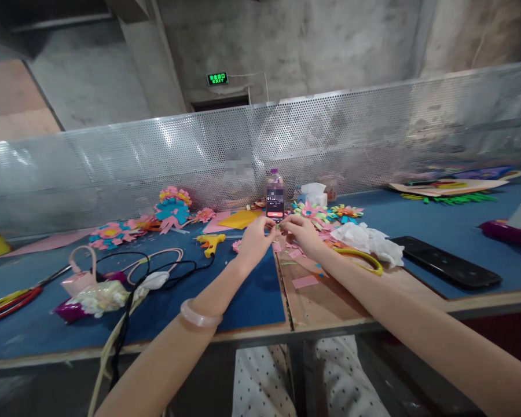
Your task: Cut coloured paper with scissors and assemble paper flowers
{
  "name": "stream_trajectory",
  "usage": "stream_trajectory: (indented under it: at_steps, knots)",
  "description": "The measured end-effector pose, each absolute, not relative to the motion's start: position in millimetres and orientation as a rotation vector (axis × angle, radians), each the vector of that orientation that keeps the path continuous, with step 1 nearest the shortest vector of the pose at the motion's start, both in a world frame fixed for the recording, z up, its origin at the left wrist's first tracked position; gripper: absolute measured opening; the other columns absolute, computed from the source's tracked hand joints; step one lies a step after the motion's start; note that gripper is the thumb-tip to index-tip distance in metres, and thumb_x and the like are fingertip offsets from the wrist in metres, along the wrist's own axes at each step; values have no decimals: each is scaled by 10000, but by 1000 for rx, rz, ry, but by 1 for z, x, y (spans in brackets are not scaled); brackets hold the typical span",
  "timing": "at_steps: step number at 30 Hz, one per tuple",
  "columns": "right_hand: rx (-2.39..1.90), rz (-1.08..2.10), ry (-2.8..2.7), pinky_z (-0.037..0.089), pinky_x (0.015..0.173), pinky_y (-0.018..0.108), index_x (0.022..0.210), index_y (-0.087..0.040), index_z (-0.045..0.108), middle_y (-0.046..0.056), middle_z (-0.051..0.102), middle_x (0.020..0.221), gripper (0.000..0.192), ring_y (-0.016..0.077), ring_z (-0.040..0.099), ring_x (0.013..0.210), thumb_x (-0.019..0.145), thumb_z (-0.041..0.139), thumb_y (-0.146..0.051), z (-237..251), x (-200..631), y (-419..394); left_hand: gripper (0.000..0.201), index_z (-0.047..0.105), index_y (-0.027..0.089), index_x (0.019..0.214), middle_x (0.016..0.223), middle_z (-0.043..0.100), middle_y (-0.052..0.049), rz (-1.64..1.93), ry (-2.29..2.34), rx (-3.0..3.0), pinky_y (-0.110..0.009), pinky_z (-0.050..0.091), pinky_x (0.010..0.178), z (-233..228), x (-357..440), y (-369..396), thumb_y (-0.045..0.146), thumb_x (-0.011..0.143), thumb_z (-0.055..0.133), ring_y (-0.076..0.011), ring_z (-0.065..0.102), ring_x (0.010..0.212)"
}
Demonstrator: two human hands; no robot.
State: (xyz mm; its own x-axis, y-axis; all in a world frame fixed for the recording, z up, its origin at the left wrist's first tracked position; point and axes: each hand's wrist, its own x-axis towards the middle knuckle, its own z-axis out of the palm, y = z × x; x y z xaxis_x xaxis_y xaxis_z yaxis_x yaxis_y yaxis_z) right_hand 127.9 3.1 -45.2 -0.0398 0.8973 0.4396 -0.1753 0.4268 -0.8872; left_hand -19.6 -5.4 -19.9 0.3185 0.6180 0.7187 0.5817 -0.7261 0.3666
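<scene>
At table centre | left hand [255,237], right hand [301,231]: fingers pinching paper scrap [276,230] | sign [217,79]: "EXIT"

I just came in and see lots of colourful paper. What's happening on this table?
A person sits at a blue-covered worktable with both arms stretched forward. The left hand and right hand meet over the table and pinch a small piece of something between the fingertips; it is too small to tell what. Pink paper scraps lie below the hands. A yellow glue gun lies to the left, a phone propped upright stands behind, and finished paper flowers sit along the back.
</scene>
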Motion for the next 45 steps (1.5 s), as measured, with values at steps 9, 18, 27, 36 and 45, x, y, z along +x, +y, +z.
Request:
stream_trajectory:
  at_steps: [9, 18, 27, 36, 45]
  knots:
    - [-675, 1069, -1340, 339, 363, 197, 684, -170, 576, -40, 527, 553, 114, 59, 440, 390, 659, 601, -278, -44, 127, 2, 106, 552, 165, 872, 842, 622, -41, 1416, 1173, 2662, -296, 436, 766, -18, -21, -11, 235, 816, 496, -164, 583, 809]
    - [-676, 1022, -1384, 306, 349, 186, 731, -164, 581, -39, 546, 540, 180, 66, 459, 383, 694, 624, -335, -40, 129, -1, 81, 551, 168, 850, 832, 624, -31, 1471, 1170, 2532, -286, 444, 743, -20, -21, -7, 200, 780, 523, -155, 583, 787]
    - [-600, 1085, -1350, 359, 405, 201, 710, -168, 585, -32, 558, 576, 130, 66, 471, 430, 683, 633, -286, -43, 130, 3, 73, 552, 167, 845, 827, 619, -32, 1480, 1139, 2591, -291, 440, 753, -19, -20, -9, 184, 780, 523, -153, 572, 786]
    - [-591, 1047, -1349, 347, 411, 205, 686, -166, 584, -19, 565, 599, 108, 70, 467, 446, 664, 608, -268, -44, 129, 4, 75, 553, 171, 850, 834, 621, -27, 1454, 1198, 2597, -287, 436, 757, -17, -19, -12, 195, 786, 522, -155, 571, 798]
    - [-556, 1174, -1202, 330, 439, 198, 639, -173, 582, -24, 528, 590, 57, 76, 445, 509, 622, 616, -215, -41, 124, 0, 74, 546, 176, 852, 834, 615, -40, 1445, 1257, 2855, -307, 412, 772, -16, -19, -14, 197, 809, 489, -174, 556, 809]
